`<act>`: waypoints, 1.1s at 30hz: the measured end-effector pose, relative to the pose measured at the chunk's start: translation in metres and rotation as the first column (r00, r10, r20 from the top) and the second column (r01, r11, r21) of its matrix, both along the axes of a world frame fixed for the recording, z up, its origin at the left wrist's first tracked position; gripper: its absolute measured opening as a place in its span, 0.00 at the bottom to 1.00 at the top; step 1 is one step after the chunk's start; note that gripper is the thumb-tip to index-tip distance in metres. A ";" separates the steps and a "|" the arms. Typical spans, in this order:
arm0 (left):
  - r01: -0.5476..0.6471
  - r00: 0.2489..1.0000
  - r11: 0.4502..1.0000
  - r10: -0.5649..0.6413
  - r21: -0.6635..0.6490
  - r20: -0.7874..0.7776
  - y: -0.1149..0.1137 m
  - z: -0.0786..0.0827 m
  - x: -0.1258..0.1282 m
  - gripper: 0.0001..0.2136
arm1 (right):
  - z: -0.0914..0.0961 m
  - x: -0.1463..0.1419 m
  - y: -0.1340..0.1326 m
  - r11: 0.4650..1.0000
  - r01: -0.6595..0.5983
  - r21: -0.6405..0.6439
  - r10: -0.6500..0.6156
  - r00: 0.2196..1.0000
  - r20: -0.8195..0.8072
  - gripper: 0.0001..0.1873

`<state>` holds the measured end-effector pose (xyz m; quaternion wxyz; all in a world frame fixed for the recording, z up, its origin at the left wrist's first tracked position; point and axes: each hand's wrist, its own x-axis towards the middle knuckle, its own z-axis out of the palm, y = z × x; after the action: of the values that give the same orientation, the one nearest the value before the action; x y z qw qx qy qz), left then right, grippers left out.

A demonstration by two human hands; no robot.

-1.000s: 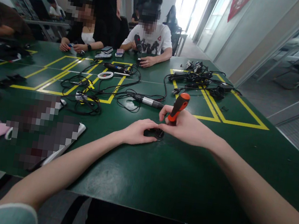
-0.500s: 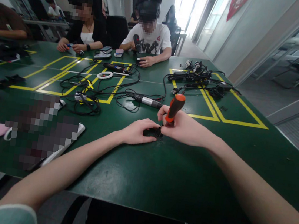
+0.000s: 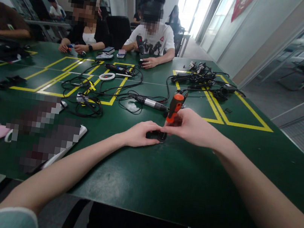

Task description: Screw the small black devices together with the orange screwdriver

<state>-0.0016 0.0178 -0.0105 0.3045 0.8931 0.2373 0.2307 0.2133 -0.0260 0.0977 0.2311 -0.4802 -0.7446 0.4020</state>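
Observation:
My left hand rests on the green table, its thumb and fingers closed around a small black part that lies on the tabletop. What kind of part it is cannot be made out. My right hand is pinched low on a screwdriver with an orange and black handle. The screwdriver stands nearly upright over the right end of the black part. Its tip is hidden behind my fingers.
Beyond my hands lies a silver and black cylindrical tool with black cables. More tangled cables lie at the far right, and a white ring at centre left. Pixelated flat objects are by my left arm. A person sits opposite.
My right hand has shifted its grip on the screwdriver, and its fingers are straighter. The handle has moved slightly left and stands more upright. My left hand stays put.

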 end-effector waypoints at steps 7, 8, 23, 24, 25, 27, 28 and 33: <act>0.005 1.000 1.000 -0.005 -0.001 0.006 0.000 0.000 0.000 0.16 | 0.009 0.003 -0.004 0.999 -0.045 0.005 0.044 0.995 0.089 0.07; 0.006 1.000 1.000 -0.006 -0.002 0.006 0.000 0.000 0.000 0.17 | 0.009 0.003 -0.004 0.998 -0.057 -0.001 0.057 0.995 0.086 0.06; -0.007 1.000 1.000 0.007 0.001 0.016 0.000 -0.002 0.000 0.17 | 0.008 0.001 -0.008 0.997 -0.045 0.062 0.043 0.999 0.033 0.12; -0.003 1.000 1.000 0.003 0.000 0.018 0.000 -0.002 0.001 0.17 | 0.006 0.001 -0.007 0.998 -0.045 0.050 0.044 0.999 0.033 0.12; 0.005 1.000 1.000 -0.005 -0.001 0.020 0.000 -0.001 0.001 0.16 | 0.005 0.000 -0.007 0.999 -0.041 0.027 0.040 0.999 0.018 0.13; 0.021 1.000 1.000 -0.021 -0.010 0.022 -0.001 0.000 0.000 0.15 | 0.002 0.000 -0.005 0.999 -0.032 -0.036 0.030 0.999 -0.043 0.13; 0.026 0.999 1.000 -0.026 -0.015 0.022 -0.001 0.001 0.000 0.14 | 0.001 0.000 -0.004 0.998 -0.031 -0.062 0.026 0.997 -0.073 0.12; 0.040 0.999 0.999 -0.039 -0.015 0.029 -0.002 0.003 0.000 0.13 | 0.001 -0.002 -0.005 0.996 0.000 -0.090 -0.011 0.994 -0.112 0.12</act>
<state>-0.0017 0.0163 -0.0074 0.3194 0.8919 0.2172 0.2354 0.2109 -0.0310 0.0986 0.2518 -0.4689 -0.7101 0.4609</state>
